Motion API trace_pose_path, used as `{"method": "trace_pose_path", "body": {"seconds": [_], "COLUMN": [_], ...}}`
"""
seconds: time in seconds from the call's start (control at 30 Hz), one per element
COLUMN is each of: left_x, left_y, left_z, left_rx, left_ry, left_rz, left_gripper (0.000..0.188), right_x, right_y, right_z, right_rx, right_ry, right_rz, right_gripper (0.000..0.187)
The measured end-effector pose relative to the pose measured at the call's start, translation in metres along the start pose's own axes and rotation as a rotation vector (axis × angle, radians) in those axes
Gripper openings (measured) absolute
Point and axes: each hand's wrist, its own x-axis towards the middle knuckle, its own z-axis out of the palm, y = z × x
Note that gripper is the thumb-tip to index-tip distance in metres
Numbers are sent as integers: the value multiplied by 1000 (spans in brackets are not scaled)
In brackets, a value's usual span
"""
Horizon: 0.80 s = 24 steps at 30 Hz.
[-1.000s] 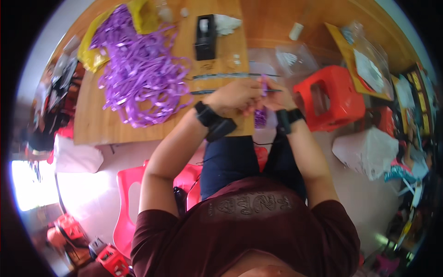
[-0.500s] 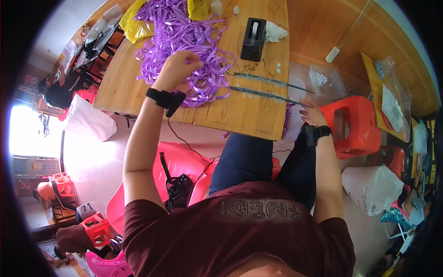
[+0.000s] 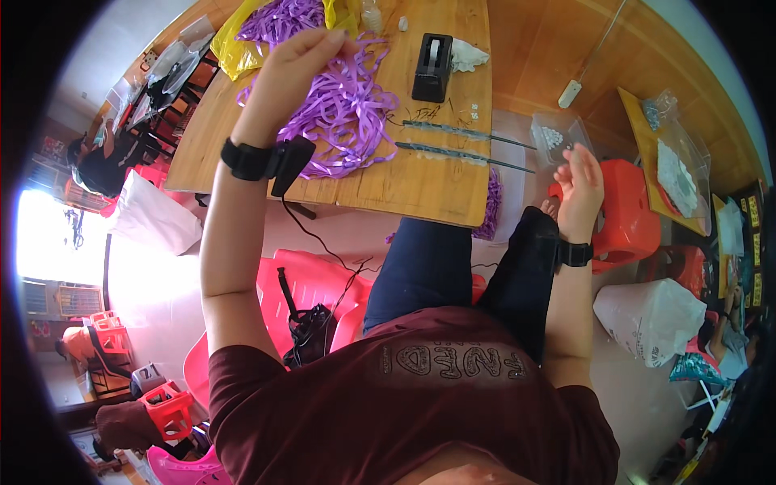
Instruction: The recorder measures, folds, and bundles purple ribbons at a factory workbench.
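My left hand (image 3: 301,69) is raised over a heap of purple ribbon (image 3: 343,121) on the wooden table (image 3: 218,137). Its fingertips are pinched together beside the loose strands; what they hold, if anything, is hidden. Off the table's right edge, my right hand (image 3: 580,194) is lifted with its fingers loosely bent and apart, and nothing shows in it. It is near a clear tub of small white pieces (image 3: 551,137). Two dark thin rods (image 3: 440,153), partly wrapped in something clear, lie side by side and stick out past the table edge. Both wrists wear black straps.
A black tape dispenser (image 3: 433,69) stands beside crumpled white paper (image 3: 467,55). Yellow plastic bags (image 3: 234,48) lie around more ribbon. Below the table edge, a clear bin holds purple ribbon (image 3: 490,206). A red stool (image 3: 630,214) and white sack (image 3: 651,319) are at right.
My left hand has moved up and away across the ribbon, and the lower strands now lie looser. My right hand has risen from beside the rod ends and moved right.
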Motion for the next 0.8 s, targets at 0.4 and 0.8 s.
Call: {"method": "trace_pose_path", "body": {"seconds": [0.4, 0.8], "left_x": [-4, -43], "left_y": [109, 77], "left_z": [87, 87], "left_rx": [-5, -468], "left_ry": [-493, -167], "left_rz": [-21, -182], "left_gripper": [34, 34], "right_x": [-48, -47], "right_y": [-30, -10], "right_z": [138, 55], "right_rx": [-31, -260], "right_ry": [-711, -695], "right_rz": [-8, 286], "right_gripper": [27, 27]}}
